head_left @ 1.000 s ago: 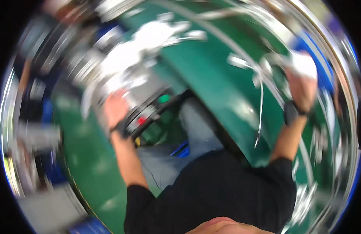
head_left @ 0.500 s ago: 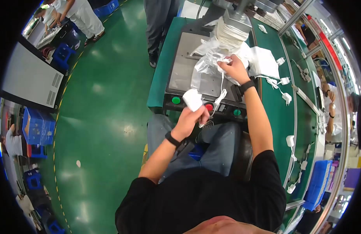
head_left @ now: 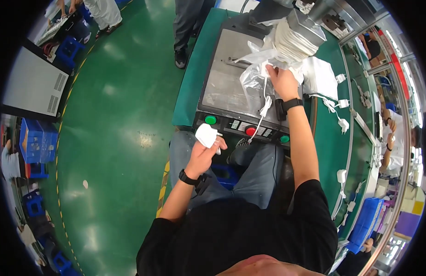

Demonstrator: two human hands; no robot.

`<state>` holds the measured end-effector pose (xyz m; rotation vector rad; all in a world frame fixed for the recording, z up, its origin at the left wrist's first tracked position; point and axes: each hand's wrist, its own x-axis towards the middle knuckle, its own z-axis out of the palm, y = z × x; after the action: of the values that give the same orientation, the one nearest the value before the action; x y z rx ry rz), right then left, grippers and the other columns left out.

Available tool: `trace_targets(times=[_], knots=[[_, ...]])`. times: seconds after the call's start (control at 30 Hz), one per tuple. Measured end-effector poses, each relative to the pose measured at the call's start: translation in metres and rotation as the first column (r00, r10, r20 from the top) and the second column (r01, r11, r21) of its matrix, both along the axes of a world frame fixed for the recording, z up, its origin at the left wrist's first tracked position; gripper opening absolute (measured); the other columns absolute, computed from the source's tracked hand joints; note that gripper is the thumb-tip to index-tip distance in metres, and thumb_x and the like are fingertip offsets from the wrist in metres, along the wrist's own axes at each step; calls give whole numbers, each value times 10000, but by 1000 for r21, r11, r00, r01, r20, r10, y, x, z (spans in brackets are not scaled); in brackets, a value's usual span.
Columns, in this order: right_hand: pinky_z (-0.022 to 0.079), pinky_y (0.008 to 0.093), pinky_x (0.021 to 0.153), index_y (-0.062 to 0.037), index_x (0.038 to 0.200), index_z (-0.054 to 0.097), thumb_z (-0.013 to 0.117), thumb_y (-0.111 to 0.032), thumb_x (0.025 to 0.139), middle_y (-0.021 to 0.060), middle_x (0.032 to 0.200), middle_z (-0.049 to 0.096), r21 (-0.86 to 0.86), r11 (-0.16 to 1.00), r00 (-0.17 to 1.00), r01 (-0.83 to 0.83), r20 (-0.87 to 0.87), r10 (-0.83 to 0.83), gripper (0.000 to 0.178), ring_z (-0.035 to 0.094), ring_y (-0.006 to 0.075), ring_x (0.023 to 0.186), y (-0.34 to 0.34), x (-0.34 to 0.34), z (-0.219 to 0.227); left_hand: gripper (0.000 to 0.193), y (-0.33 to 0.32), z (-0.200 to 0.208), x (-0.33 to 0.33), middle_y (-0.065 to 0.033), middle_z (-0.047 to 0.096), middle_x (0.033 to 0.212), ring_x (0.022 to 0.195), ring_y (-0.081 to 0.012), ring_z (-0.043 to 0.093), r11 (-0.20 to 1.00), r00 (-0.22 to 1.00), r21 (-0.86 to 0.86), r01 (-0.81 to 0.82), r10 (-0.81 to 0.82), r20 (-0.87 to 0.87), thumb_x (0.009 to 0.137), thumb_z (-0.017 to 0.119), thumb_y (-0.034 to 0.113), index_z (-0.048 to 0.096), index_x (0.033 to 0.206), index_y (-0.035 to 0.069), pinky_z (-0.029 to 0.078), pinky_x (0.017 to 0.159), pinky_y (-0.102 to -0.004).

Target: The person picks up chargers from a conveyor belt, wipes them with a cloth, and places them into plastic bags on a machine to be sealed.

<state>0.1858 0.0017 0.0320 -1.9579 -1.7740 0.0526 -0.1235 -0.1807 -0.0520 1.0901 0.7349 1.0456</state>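
My left hand (head_left: 203,157) is closed round a white plug adapter (head_left: 206,135), held above my lap in front of the machine's near edge. A pin sticks out of the adapter's side. Over the machine's metal plate (head_left: 222,87), my right hand (head_left: 284,83) pinches a white power adapter (head_left: 264,69) at the mouth of a clear plastic bag (head_left: 250,79). The adapter's white cord (head_left: 265,108) hangs down in a tied bundle past the red button. The bag belongs to a thick stack of bags (head_left: 291,43) beneath a metal head.
Green buttons (head_left: 210,120) and a red button (head_left: 250,130) line the machine's front. Right of it lie a pile of white bags (head_left: 320,78) and corded adapters (head_left: 343,125) on the green bench. A blue bin (head_left: 366,223) stands far right. Another person's legs (head_left: 187,27) are behind the machine.
My left hand has moved left and down with its adapter, away from the red button. My right hand has pushed its adapter forward to the bag. The view has shifted slightly.
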Motion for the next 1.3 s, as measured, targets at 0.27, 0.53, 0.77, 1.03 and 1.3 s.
trace_targets(times=[0.27,0.53,0.77,1.03,1.3], knots=[[500,386,632,30,933,660,701,-279,939,119,712,661,264,943,919,-204,-279,277,312,636,233,666,-75,-9,11,259,36,-8,-5,-80,693,971,930,-187,642,974,993,196,-115,109,42,1033,482,134,666,920,-8,491,844,-325],[516,328,708,-11,1024,689,668,-240,947,66,855,695,-22,996,654,89,-753,-76,243,641,175,780,-226,1,-71,296,45,-2,11,-66,725,953,936,-189,655,942,862,335,-39,201,-465,961,448,138,730,928,53,496,876,-315],[513,279,628,-42,955,639,741,-60,838,64,842,656,333,939,916,-82,-346,203,156,638,157,702,-377,63,159,413,30,13,26,-147,624,997,834,-227,594,911,834,133,390,-410,369,1035,456,303,629,931,-57,482,763,-317],[513,401,890,-144,1047,739,709,-399,868,139,1106,712,-144,285,319,947,379,-868,313,672,340,986,-671,212,108,551,-8,58,87,-201,604,1111,1084,-310,547,854,914,399,333,-397,87,1050,333,407,649,1018,-43,392,1015,-435],[512,420,895,-147,1098,711,748,-429,827,149,1029,704,-326,150,272,933,371,-888,393,639,333,1069,-703,236,35,516,74,88,109,-249,578,1284,1254,-359,512,948,903,139,287,-316,290,1019,324,345,597,1179,-63,345,1147,-478]])
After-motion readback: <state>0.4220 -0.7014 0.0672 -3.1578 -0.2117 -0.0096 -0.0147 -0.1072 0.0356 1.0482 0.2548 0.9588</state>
